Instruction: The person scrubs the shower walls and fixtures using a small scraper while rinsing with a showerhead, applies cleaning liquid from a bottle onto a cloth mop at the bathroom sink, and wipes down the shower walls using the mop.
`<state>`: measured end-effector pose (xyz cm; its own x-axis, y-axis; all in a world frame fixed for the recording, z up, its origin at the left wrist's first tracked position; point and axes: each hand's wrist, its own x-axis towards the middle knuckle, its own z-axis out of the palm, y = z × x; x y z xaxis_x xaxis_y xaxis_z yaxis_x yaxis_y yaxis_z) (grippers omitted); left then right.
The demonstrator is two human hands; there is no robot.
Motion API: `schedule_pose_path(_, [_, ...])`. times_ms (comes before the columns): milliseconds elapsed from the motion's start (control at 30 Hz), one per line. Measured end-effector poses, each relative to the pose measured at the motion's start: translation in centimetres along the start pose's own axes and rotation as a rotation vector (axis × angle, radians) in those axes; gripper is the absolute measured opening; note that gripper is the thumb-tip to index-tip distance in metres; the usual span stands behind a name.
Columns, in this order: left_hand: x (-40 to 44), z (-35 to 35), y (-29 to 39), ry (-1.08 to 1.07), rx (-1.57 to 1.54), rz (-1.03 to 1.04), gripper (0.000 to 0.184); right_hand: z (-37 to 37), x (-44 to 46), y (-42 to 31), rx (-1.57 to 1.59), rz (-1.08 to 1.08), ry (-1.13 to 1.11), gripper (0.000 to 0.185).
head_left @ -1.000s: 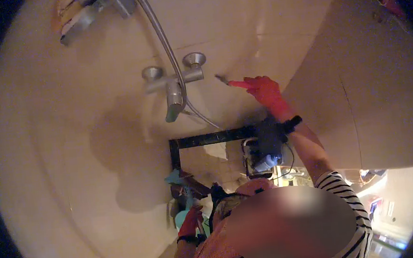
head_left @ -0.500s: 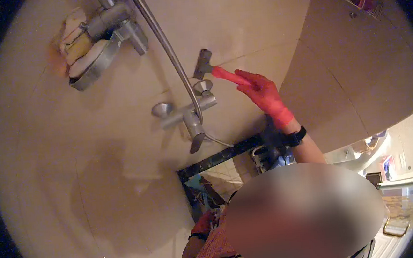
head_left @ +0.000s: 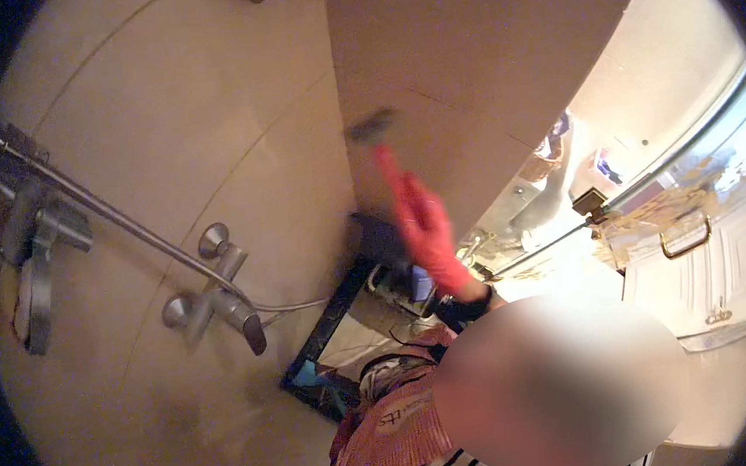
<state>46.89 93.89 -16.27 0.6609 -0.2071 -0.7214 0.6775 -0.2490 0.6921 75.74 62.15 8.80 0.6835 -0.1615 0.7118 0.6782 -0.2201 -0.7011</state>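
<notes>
My right hand, in a red rubber glove, is wrapped round the pink handle of a tool with a short dark grey crosswise head. The head is smeared by motion, and whether it is a brush or a scraper I cannot tell. It shows in front of the corner where two tiled walls meet; contact with the wall cannot be made out. A black band circles my right wrist. My left hand is out of view. Left of the tool, a chrome shower mixer tap sits on the wall with a metal hose running to it.
A shower bracket with a holder is at the far left. Below lies a black-edged frame with a blue cloth-like thing. A blue container stands near my wrist. At right are a glass panel edge and a white cabinet.
The view has turned right, so the tap and bracket sit further left. My right hand has swung the tool toward the wall corner. My left hand has gone out of view.
</notes>
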Motion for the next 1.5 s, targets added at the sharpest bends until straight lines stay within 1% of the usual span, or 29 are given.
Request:
schedule_pose_path(33, [0.3,-0.2,0.1,-0.01,0.01,-0.002,0.037,-3.7,-0.2,-0.7,-0.018,-0.14,0.022,0.05])
schedule_pose_path(67, [0.5,-0.2,0.0,-0.027,0.023,0.003,0.037,-7.0,0.2,-4.2,-0.132,-0.029,-0.009,0.06])
schedule_pose_path(133, [0.9,-0.6,0.0,-0.038,0.03,-0.008,0.037,-12.3,-1.2,-4.1,-0.449,0.079,0.039,0.068])
schedule_pose_path(200, [1.2,-0.8,0.2,-0.057,0.041,-0.008,0.037,-15.4,-2.3,-4.9,-0.776,0.142,0.101,0.075])
schedule_pose_path(233, [1.5,-0.7,0.2,-0.063,0.045,-0.007,0.037,-15.2,-1.1,-5.3,-0.834,0.118,0.076,0.075])
schedule_pose_path(267, [1.7,-0.7,0.2,-0.073,0.049,-0.006,0.037,-13.9,0.5,-5.2,-0.793,0.018,0.058,0.073])
schedule_pose_path(333, [1.6,-0.4,-0.1,-0.095,0.06,-0.001,0.037,-11.1,1.8,-4.6,-0.68,0.054,0.12,0.072])
schedule_pose_path(433, [1.8,-0.2,-0.1,-0.108,0.062,0.008,0.038,-11.0,1.0,-5.5,-0.757,0.11,0.118,0.074])
schedule_pose_path(467, [2.0,-0.2,0.1,-0.111,0.063,0.011,0.038,-11.9,0.3,-5.5,-0.826,0.034,0.127,0.074])
schedule_pose_path(533, [2.3,-0.1,0.4,-0.118,0.06,0.012,0.038,-13.2,-0.3,-5.8,-0.768,0.041,0.115,0.073])
schedule_pose_path(567, [2.6,-0.1,0.6,-0.124,0.063,0.017,0.038,-13.2,0.0,-5.5,-0.789,0.059,0.104,0.068])
schedule_pose_path(600, [2.7,-0.1,0.7,-0.131,0.067,0.02,0.038,-12.8,0.7,-4.8,-0.77,0.052,0.103,0.068])
schedule_pose_path(667, [2.9,-0.1,1.0,-0.133,0.081,0.034,0.038,-10.0,4.2,-2.4,-0.979,0.233,0.01,0.062])
schedule_pose_path(700, [3.1,-0.4,1.3,-0.132,0.095,0.046,0.038,-7.6,6.2,-1.1,-0.911,0.207,0.005,0.062])
schedule_pose_path(767, [2.8,-0.3,1.0,-0.134,0.095,0.04,0.038,-3.8,10.0,1.1,-0.605,-0.006,-0.007,0.049])
schedule_pose_path(833, [2.7,-0.4,1.2,-0.122,0.082,0.035,0.039,-0.8,11.6,1.2,-0.431,-0.135,-0.008,0.044])
schedule_pose_path(900, [2.5,-0.5,1.2,-0.105,0.069,0.021,0.039,3.3,8.8,-0.5,0.313,0.444,-0.162,0.046])
schedule_pose_path(967, [2.0,-0.5,0.9,-0.072,0.047,0.005,0.039,9.5,6.5,-3.2,0.609,0.52,-0.202,0.049])
schedule_pose_path(1000, [1.9,-0.4,0.8,-0.057,0.034,0.0,0.039,12.1,6.1,-6.0,0.644,0.538,-0.252,0.05])
schedule_pose_path(1067, [1.7,0.0,0.8,-0.027,0.003,-0.009,0.039,16.4,6.1,-8.4,0.692,0.551,-0.313,0.051])
schedule_pose_path(1100, [1.7,0.2,0.7,-0.016,-0.014,-0.012,0.04,18.6,6.1,-7.8,0.565,0.32,-0.187,0.053])
schedule_pose_path(1200, [1.8,0.9,0.4,0.012,-0.045,-0.023,0.04,17.0,10.6,-9.9,0.642,0.452,-0.181,0.055])
schedule_pose_path(1267, [1.7,1.3,0.1,0.032,-0.06,-0.024,0.04,16.0,13.4,-9.6,0.741,0.518,-0.057,0.054])
schedule_pose_path(1300, [1.5,1.5,-0.1,0.036,-0.067,-0.032,0.04,15.9,13.1,-8.9,0.754,0.509,-0.069,0.054])
schedule_pose_path(1333, [1.4,1.5,-0.1,0.049,-0.072,-0.026,0.04,16.2,11.7,-7.6,0.685,0.429,-0.097,0.054])
schedule_pose_path(1400, [1.2,1.6,-0.2,0.061,-0.082,-0.023,0.041,17.5,7.5,-4.8,0.62,0.336,-0.122,0.054])
schedule_pose_path(1433, [1.1,1.8,-0.4,0.064,-0.083,-0.018,0.041,17.6,5.3,-4.5,0.485,0.165,-0.066,0.054])
schedule_pose_path(1467, [1.0,1.7,-0.6,0.073,-0.084,-0.012,0.041,17.0,4.5,-3.1,0.534,0.282,-0.111,0.054])
schedule_pose_path(1500, [0.6,1.7,-0.8,0.074,-0.083,-0.005,0.041,15.9,4.6,-3.4,0.58,0.403,-0.15,0.055])
